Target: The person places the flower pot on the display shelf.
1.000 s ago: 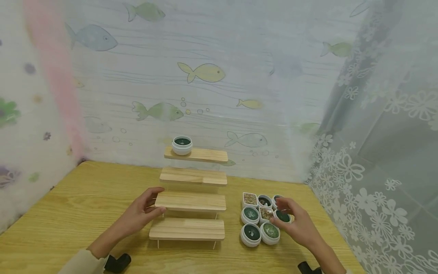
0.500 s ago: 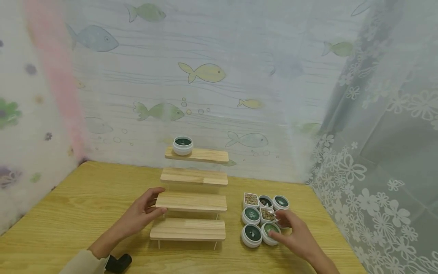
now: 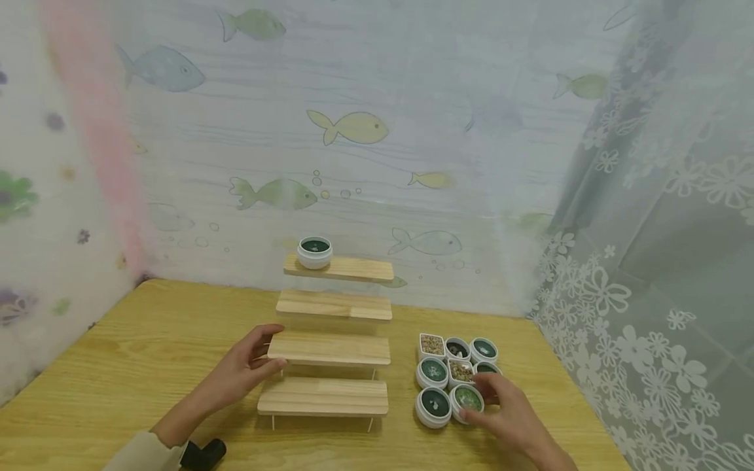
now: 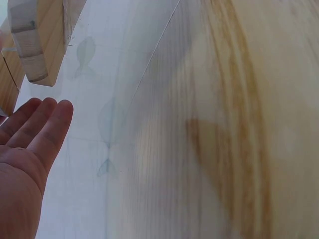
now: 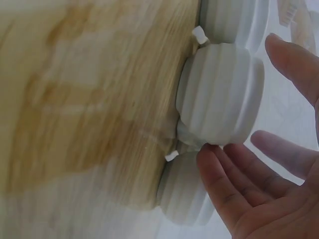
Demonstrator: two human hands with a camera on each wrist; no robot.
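Observation:
A tiered wooden display stand (image 3: 328, 348) with stepped shelves stands in the middle of the table. My left hand (image 3: 244, 363) grips the left end of its third shelf from the top, thumb at the front edge, index finger at the back corner; in the left wrist view the other fingers (image 4: 52, 130) extend past the wood. My right hand (image 3: 509, 415) is around a round white pot with a light-green top (image 3: 468, 398). In the right wrist view, fingertips touch this ribbed pot (image 5: 222, 94) on one side, while the thumb stands apart from it.
Several white pots are grouped right of the stand, among them a dark-green one (image 3: 434, 404) and a square one with grainy filling (image 3: 432, 345). A white pot (image 3: 315, 252) sits on the top shelf. A black object (image 3: 203, 454) lies by the left wrist. Fish-patterned curtain (image 3: 365, 216) hangs behind.
My right hand has moved toward me, from over the pots at the right of the group down to the light-green pot at the front. The left hand stays on the shelf.

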